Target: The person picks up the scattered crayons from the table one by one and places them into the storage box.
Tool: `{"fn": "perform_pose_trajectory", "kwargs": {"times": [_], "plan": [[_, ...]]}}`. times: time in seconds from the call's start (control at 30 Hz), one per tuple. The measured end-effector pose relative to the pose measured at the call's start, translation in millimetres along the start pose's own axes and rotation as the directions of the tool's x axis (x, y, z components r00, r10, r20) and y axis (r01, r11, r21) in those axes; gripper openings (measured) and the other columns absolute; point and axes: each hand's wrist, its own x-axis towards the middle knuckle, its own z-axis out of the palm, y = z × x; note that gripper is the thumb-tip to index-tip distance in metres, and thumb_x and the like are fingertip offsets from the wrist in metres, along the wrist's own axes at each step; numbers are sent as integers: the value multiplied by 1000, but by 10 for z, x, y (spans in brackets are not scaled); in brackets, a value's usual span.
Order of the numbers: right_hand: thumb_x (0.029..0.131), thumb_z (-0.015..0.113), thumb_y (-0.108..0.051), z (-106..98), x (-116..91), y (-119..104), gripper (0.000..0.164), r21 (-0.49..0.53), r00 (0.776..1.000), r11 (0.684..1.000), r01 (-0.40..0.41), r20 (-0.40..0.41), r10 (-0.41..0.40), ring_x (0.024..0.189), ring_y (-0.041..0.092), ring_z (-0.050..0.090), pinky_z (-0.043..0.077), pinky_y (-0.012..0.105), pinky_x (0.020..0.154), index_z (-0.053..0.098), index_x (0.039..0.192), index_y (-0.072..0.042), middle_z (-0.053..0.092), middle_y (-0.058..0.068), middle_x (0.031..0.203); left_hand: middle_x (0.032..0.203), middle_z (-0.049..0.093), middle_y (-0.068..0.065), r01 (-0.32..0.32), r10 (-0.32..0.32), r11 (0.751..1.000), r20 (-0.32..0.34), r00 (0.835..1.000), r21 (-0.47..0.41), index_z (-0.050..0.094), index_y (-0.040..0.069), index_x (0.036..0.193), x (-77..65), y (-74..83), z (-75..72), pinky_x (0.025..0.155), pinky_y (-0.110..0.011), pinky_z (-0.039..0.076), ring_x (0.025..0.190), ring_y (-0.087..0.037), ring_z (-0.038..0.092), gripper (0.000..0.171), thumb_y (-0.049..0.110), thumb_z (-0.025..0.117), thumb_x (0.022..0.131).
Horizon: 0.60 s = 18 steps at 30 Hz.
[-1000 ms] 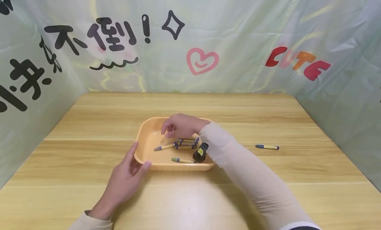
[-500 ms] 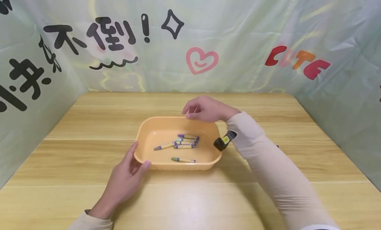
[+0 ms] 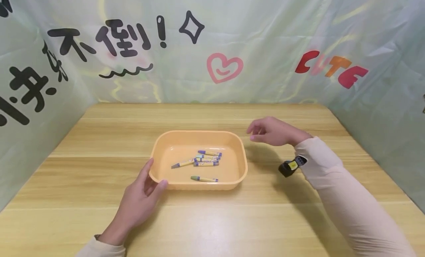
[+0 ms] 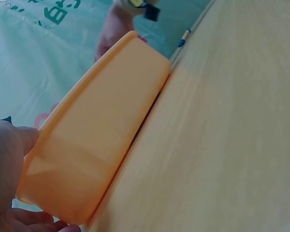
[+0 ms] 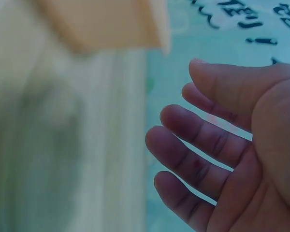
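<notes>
A light orange plastic basin (image 3: 199,185) stands on the table with several paper-wrapped crayons (image 3: 206,163) lying inside. One green-tipped crayon (image 3: 204,179) lies apart near the basin's front wall. My left hand (image 3: 141,199) holds the basin's left front corner; in the left wrist view its thumb is on the rim and its fingers reach round the lower end. Over the table right of the basin hovers my right hand (image 3: 275,131), fingers loosely bent; the right wrist view shows nothing in that hand (image 5: 222,145). A blue-ended crayon (image 4: 184,37) lies on the table beyond the basin in the left wrist view.
The wooden table (image 3: 212,223) meets a printed cloth backdrop (image 3: 265,35) at the back and both sides. A black camera (image 3: 289,168) on the right wrist largely covers the loose crayon in the head view.
My right hand has come up out of the basin, passed over its back right rim and moved right above the table. My left hand and the basin have stayed in place.
</notes>
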Motion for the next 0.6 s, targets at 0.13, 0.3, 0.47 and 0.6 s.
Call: {"fn": "perform_pose_trajectory", "kwargs": {"times": [0.13,0.3,0.47,0.6], "plan": [[95,65,-16,39,-247,209,23,-7,998,998,-60,19,60,90,23,66,57,43,81,65,111,0,68,4,96,149,35,-22,5,-5,1000,0,1000,-6,14,8,156,-1,-1,-1,98,-33,46,127,-33,48,79,37,59,97],[93,67,-14,75,-522,462,21,6,995,995,-100,11,100,87,21,65,56,43,79,64,108,1,67,1,90,148,35,-23,-1,1,1000,-8,1000,-3,15,7,155,-3,-3,3,98,-33,46,127,-34,48,79,37,60,97],[89,72,-16,86,-708,615,21,-4,986,986,-168,21,168,87,19,64,56,38,77,65,104,-2,65,-2,88,148,35,-23,-10,10,1000,-19,1000,-12,15,7,155,-3,-9,3,98,-33,45,127,-34,48,79,35,60,97],[82,80,-23,73,-815,684,28,-7,967,970,-244,69,244,86,19,61,53,36,74,65,97,-5,63,-2,88,148,36,-23,-9,8,1000,-14,1000,-10,15,7,155,5,-12,6,98,-33,45,127,-34,48,79,35,60,97]]}}
